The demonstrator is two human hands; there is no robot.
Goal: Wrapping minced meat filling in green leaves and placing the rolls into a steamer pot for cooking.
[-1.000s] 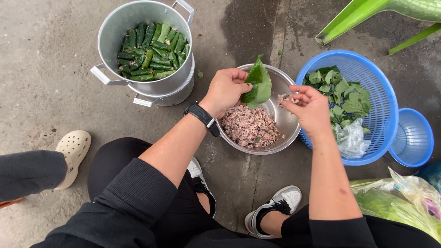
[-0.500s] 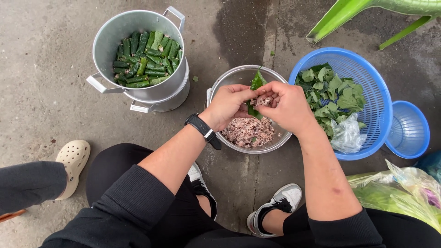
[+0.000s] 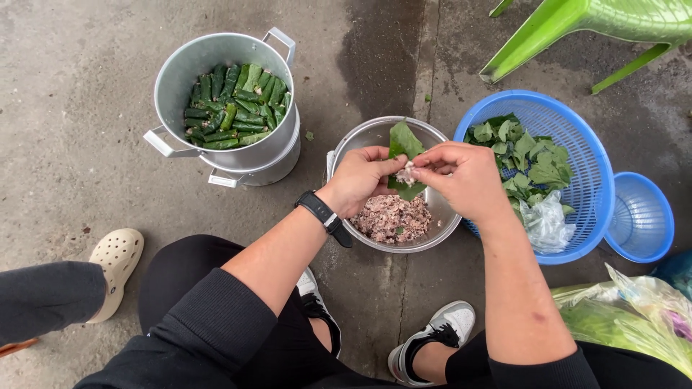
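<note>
My left hand (image 3: 362, 178) supports 1 green leaf (image 3: 404, 144) from its left side, grip closed on the leaf edge. My right hand (image 3: 461, 176) pinches a small lump of minced filling (image 3: 406, 173) against the leaf face, grip narrow, fingertips closed on the lump. Both hands sit directly above the metal bowl (image 3: 360, 140), which holds the remaining minced meat (image 3: 393, 217). On the concrete floor, the metal pot (image 3: 187, 68) of rolled leaves (image 3: 234, 108) stands left of the bowl; the blue basket (image 3: 577, 119) of loose leaves (image 3: 530, 155) stands right, just beside it.
</note>
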